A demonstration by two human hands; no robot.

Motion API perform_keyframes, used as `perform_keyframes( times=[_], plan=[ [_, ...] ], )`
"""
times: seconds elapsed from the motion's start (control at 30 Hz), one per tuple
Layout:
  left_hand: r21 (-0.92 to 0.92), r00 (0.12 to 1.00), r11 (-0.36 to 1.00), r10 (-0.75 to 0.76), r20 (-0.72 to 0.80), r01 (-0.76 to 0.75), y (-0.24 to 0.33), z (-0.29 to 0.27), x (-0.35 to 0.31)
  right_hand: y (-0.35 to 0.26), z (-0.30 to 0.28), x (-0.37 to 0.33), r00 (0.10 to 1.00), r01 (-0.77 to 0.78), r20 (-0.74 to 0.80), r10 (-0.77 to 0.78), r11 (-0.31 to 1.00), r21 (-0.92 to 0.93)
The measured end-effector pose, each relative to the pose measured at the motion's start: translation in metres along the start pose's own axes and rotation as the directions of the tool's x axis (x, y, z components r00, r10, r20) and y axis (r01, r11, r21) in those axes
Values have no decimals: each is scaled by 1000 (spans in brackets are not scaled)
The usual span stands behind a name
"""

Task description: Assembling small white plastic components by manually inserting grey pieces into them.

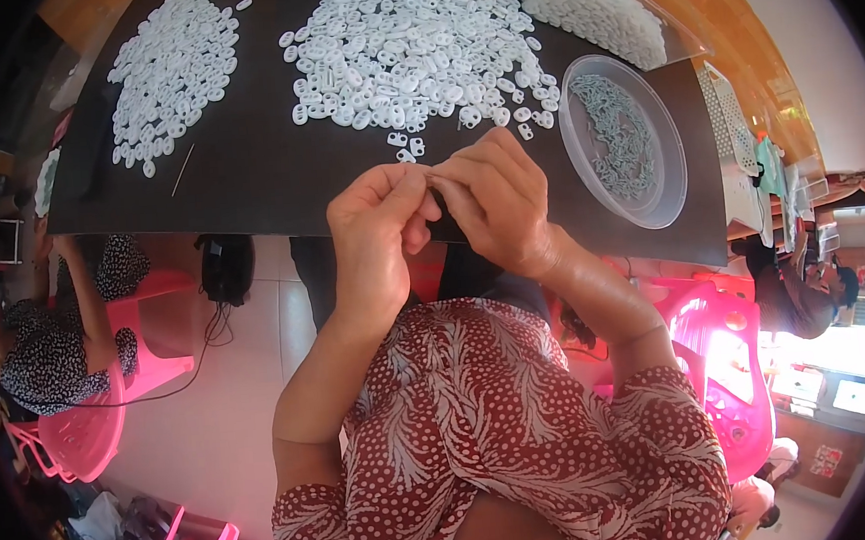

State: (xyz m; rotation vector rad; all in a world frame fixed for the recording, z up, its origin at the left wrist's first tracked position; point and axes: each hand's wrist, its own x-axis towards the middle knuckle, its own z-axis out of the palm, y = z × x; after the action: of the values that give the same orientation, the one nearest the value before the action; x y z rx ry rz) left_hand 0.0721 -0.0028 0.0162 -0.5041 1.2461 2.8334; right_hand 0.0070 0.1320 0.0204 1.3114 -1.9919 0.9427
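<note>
My left hand and my right hand meet fingertip to fingertip just above the near edge of the dark table. Both pinch at something too small to make out. Right beyond the fingers lie a few loose white oval plastic pieces with holes. Behind them spreads a large heap of the same white pieces. To the right of my right hand stands a round clear plastic bowl holding a tangle of grey-green cords.
Another pile of white pieces lies at the left, near a thin needle-like stick. A clear container of white pieces stands at the back right. A person sits at the left by a pink chair; another pink chair stands at the right.
</note>
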Motion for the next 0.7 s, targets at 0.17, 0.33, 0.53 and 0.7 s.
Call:
perform_keyframes(
  times=[0.17, 0.33, 0.53, 0.7],
  plan=[
    [768, 660, 275, 711, 242, -578, -2, -14, 29, 6, -6, -11, 957, -287, -21, 288, 957, 38],
    [820, 516, -290, 662, 544, -493, 0, -24, 51, 9, -13, -16, 910, -414, 30, 413, 910, 32],
    [768, 520, -358, 578, 629, -531, -4, -19, 47, 11, -12, -16, 930, -368, -5, 369, 928, 60],
    [754, 588, -381, 472, 656, -535, 1, -18, 41, 10, -12, -16, 922, -385, 4, 386, 919, 85]
  ],
)
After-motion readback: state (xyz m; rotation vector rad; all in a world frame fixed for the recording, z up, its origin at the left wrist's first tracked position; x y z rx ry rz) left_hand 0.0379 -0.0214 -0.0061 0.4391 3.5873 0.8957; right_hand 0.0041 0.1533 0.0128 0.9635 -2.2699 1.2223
